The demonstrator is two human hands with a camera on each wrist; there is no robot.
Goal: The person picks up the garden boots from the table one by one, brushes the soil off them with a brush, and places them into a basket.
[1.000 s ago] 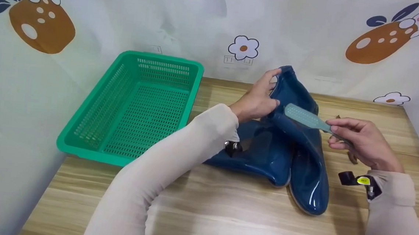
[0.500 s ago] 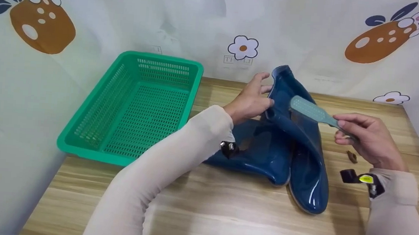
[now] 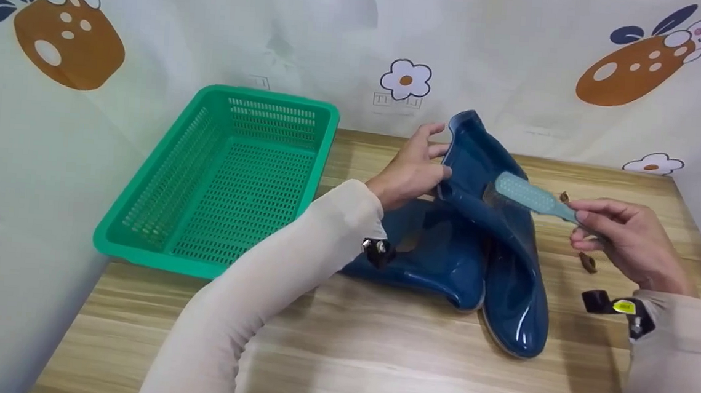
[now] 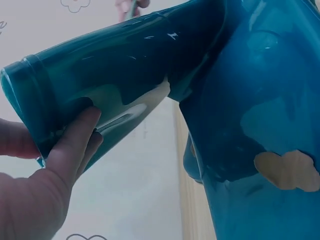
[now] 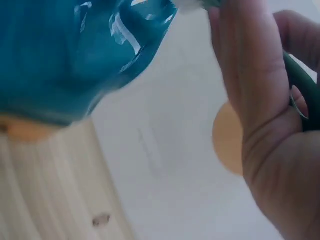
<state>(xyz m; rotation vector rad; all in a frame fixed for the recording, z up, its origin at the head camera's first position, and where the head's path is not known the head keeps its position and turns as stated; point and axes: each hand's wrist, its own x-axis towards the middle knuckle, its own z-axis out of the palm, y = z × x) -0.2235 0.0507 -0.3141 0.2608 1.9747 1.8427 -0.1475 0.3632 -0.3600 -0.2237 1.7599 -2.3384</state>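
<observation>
Two glossy dark-blue rubber boots lie on the table in the head view. The shaft of one boot [image 3: 479, 159] is raised toward the wall, its toe pointing at me; the other boot [image 3: 445, 249] lies on its side at its left. My left hand [image 3: 411, 170] grips the raised shaft's top edge, the rim between thumb and fingers in the left wrist view, where the shaft [image 4: 125, 65] spans the top. My right hand [image 3: 631, 241] pinches the handle of a pale-green brush [image 3: 526, 193], its dark bristles at the shaft's upper surface.
A green perforated plastic basket [image 3: 161, 257] stands on the left of the wooden table [image 3: 375, 371]. Small brown bits, one a curled piece [image 3: 588, 262], lie right of the boots. A wall with a printed covering [image 3: 490, 52] rises close behind.
The brush has moved right and slightly down across the shaft with my right hand. My left hand and the shaft's top have shifted a little left.
</observation>
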